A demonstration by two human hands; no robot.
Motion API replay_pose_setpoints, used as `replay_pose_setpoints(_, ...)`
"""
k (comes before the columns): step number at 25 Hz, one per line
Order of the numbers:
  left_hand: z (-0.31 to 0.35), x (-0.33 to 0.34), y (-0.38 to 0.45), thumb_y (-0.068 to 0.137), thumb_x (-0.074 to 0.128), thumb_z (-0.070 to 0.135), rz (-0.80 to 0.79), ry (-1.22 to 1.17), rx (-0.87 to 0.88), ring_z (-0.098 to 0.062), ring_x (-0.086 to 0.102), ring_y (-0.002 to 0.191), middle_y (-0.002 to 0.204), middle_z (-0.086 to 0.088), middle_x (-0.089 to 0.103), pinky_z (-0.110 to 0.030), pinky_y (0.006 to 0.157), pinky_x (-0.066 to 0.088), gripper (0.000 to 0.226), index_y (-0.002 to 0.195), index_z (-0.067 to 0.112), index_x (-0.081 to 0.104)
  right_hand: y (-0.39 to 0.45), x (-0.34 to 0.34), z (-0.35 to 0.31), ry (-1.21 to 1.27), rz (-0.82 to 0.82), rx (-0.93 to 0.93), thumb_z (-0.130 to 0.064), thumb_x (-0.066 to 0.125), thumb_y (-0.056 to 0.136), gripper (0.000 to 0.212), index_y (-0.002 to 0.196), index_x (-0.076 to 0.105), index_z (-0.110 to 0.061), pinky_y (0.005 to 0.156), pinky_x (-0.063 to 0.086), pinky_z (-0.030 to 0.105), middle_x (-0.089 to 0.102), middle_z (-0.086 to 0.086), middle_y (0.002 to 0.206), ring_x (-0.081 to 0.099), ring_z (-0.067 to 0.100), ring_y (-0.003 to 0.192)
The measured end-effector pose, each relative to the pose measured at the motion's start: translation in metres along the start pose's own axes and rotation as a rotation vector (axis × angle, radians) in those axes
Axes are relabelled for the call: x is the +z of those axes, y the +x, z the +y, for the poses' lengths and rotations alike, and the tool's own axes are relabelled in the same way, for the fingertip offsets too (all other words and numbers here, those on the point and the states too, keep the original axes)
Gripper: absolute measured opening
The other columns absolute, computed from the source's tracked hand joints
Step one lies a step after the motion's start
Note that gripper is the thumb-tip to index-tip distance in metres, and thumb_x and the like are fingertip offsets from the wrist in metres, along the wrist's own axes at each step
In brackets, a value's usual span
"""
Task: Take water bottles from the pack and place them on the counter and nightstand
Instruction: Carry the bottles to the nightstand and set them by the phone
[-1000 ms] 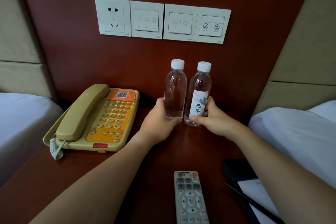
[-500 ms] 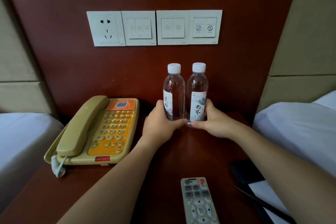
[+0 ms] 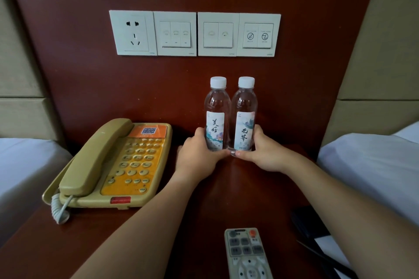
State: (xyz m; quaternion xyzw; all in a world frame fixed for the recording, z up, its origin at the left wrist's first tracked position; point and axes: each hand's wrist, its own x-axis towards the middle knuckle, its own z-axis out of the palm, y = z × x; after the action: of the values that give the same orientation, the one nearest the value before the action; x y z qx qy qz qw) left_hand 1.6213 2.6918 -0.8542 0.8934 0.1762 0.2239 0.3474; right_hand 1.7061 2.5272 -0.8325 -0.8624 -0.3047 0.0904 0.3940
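Two clear water bottles with white caps stand upright side by side at the back of the dark wooden nightstand (image 3: 118, 238), touching each other, labels facing me. My left hand (image 3: 197, 158) wraps the base of the left bottle (image 3: 216, 118). My right hand (image 3: 265, 154) wraps the base of the right bottle (image 3: 244, 120). The bottoms of both bottles are hidden by my fingers. The pack is out of view.
A beige and orange telephone (image 3: 113, 165) sits on the left of the nightstand. A remote control (image 3: 247, 253) lies near the front edge, a black folder with paper and pen (image 3: 317, 238) at the right. White beds flank both sides. Socket and switch plates (image 3: 195, 34) are on the wall.
The left bottle has been turned so its label now faces me. Both bottles now stand straight and close together.
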Motion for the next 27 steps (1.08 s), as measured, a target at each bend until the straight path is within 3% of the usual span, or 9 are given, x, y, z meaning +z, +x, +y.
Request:
replay_pose_setpoints(8, -0.006, 0.008, 0.01, 0.074, 0.065, 0.068, 0.029, 0.134, -0.052, -0.029, 0.048, 0.122, 0.123, -0.007, 0.061, -0.044, 0.103, 0.032, 0.065, 0.12, 0.026, 0.044, 0.009, -0.003, 0.004, -0.032, -0.034, 0.02, -0.024, 0.076, 0.083, 0.083, 0.145, 0.02, -0.019, 0.1, 0.041, 0.027, 0.059, -0.002, 0.131, 0.055, 0.009, 0.112)
replay_pose_setpoints(15, -0.003, 0.008, 0.008, 0.076, 0.063, 0.067, 0.033, 0.144, -0.061, -0.031, 0.046, 0.123, 0.127, -0.01, 0.057, -0.043, 0.103, 0.033, 0.067, 0.124, 0.025, 0.043, 0.02, -0.008, 0.001, -0.113, -0.085, 0.048, -0.032, 0.078, 0.08, 0.096, 0.15, 0.013, -0.022, 0.111, 0.039, 0.037, 0.055, -0.001, 0.138, 0.052, 0.016, 0.126)
replay_pose_setpoints(24, 0.001, 0.004, 0.002, 0.076, 0.066, 0.065, 0.049, 0.131, -0.051, -0.031, 0.047, 0.121, 0.124, -0.009, 0.059, -0.043, 0.101, 0.036, 0.065, 0.122, 0.024, 0.045, 0.023, -0.007, 0.005, -0.054, -0.103, 0.073, -0.029, 0.079, 0.08, 0.095, 0.148, 0.014, -0.021, 0.109, 0.041, 0.036, 0.058, 0.0, 0.135, 0.055, 0.014, 0.121)
replay_pose_setpoints(27, 0.003, 0.0, -0.001, 0.076, 0.067, 0.065, 0.06, 0.128, -0.058, -0.031, 0.047, 0.12, 0.123, -0.01, 0.059, -0.043, 0.1, 0.037, 0.066, 0.121, 0.021, 0.046, 0.016, -0.009, -0.001, -0.102, -0.12, 0.101, -0.049, 0.083, 0.062, 0.111, 0.147, 0.016, -0.023, 0.11, 0.042, 0.041, 0.058, 0.001, 0.138, 0.055, 0.018, 0.127)
